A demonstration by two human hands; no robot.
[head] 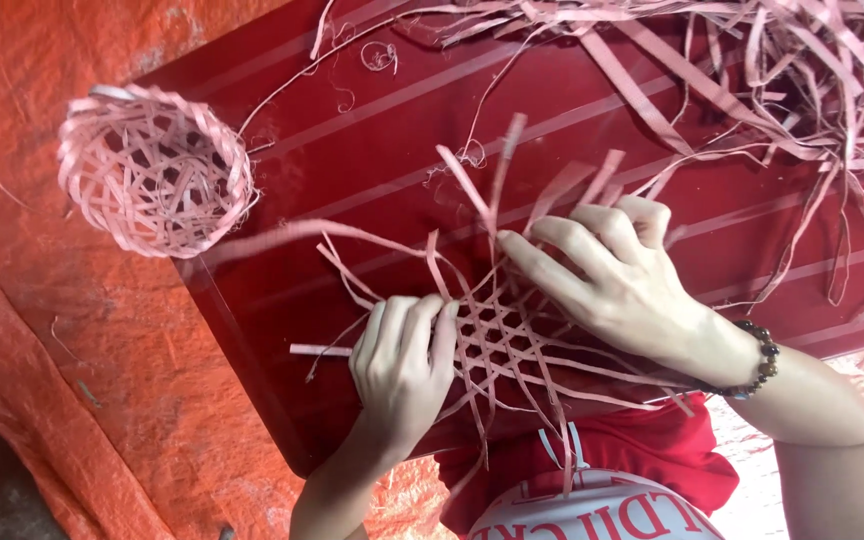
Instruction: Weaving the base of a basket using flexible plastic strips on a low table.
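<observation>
Pressing the half-woven mat [502,335] flat on the red table [352,160] at lower centre, the left hand [402,365] curls loosely over its edge while the right hand [612,275] pinches a strip [507,165], only the centre woven, beside a finished basket [152,170] upper left and loose strips [752,60] upper right.

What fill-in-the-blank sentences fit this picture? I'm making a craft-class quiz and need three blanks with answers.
1. Both hands, the left hand and the right hand, press on a flat open weave of pink strips that lies on a dark ____ board.
2. A bead bracelet sits on the ____ wrist.
3. The finished small woven basket lies at the board's ____ corner in the picture.

Answers: red; right; upper left
</observation>
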